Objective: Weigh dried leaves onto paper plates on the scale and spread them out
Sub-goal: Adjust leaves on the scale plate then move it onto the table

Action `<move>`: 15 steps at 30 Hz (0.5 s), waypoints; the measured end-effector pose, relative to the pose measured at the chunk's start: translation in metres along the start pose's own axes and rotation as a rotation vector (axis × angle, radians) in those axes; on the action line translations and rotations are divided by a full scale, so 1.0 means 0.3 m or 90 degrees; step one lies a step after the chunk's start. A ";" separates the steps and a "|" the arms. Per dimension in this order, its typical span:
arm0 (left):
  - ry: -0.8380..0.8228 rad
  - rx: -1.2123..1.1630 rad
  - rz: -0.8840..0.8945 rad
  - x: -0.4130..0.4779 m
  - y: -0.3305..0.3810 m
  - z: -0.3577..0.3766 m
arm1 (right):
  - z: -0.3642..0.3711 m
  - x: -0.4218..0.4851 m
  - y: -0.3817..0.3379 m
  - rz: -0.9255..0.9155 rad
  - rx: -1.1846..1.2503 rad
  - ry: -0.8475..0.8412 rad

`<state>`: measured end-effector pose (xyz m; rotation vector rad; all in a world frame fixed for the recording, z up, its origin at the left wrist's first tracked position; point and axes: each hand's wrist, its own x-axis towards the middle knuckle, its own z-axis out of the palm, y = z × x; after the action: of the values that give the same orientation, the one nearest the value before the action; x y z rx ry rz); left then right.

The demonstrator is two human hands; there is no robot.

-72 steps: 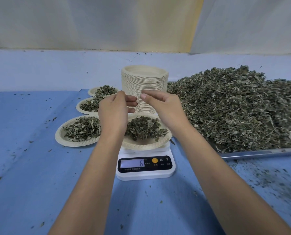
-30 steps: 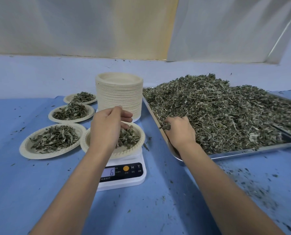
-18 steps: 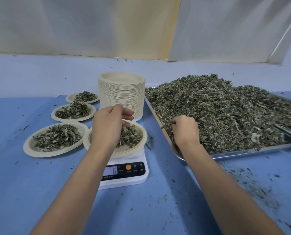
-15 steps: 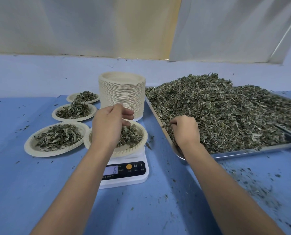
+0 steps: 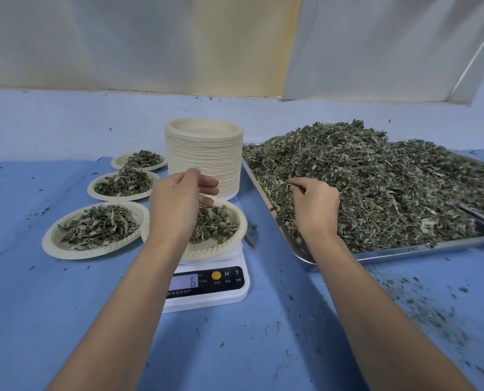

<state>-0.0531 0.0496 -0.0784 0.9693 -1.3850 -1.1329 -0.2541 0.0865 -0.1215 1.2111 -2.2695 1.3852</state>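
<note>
Blue cloth [image 5: 66, 320] covers the table, and the white scale [image 5: 207, 294] sits on it in front of you, its display [image 5: 184, 282] reading 6. On the scale's platform lies a paper plate [image 5: 229, 244] with a loose mound of leaves [image 5: 215, 225] in its middle. Your left hand [image 5: 176, 210] hovers over that plate's left half, fingers bent and drawn towards the thumb. Whether they hold any leaf I cannot tell, since the back of the hand faces you. Your left forearm crosses the scale's left edge and hides the plate's near-left rim and part of the scale's body. Right of the scale, a metal tray [image 5: 421, 248] carries the big heap of dried leaves [image 5: 376, 179]; its near-left corner comes close to the scale without touching it. Your right hand [image 5: 315, 210] is sunk in the side of the heap nearest the scale, fingers curled in and closing on a tuft of leaves against the thumb. Directly behind the scale stands a tall stack of paper plates [image 5: 204, 162], just beside the tray's left rim. Left of the scale three filled plates run back in a row. The nearest plate [image 5: 51, 244] reaches the plate on the scale, though your wrist covers the spot where they meet. The middle plate [image 5: 114, 196] and the far plate [image 5: 117, 162] lie behind it, beside the stack. Leaf crumbs [image 5: 421, 303] are strewn over the cloth right of the scale, in front of the tray. Pale plastic sheeting [image 5: 122, 38] hangs beyond the table.
</note>
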 end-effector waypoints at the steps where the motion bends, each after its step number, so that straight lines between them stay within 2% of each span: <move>1: 0.004 -0.004 0.000 0.003 0.001 -0.005 | -0.003 0.004 -0.014 -0.014 0.008 0.007; 8: 0.087 -0.040 -0.001 0.033 0.004 -0.061 | 0.022 -0.020 -0.240 -0.112 0.178 0.059; 12: 0.170 -0.093 0.001 0.053 0.011 -0.097 | 0.062 -0.072 -0.340 -0.186 0.242 -0.012; 15: 0.183 -0.134 -0.023 0.062 0.013 -0.109 | 0.093 -0.096 -0.360 -0.205 0.209 -0.111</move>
<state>-0.0227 0.0285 -0.0705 0.9644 -1.0024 -1.0931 -0.1498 0.0558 -0.0837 1.7716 -1.8789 1.6152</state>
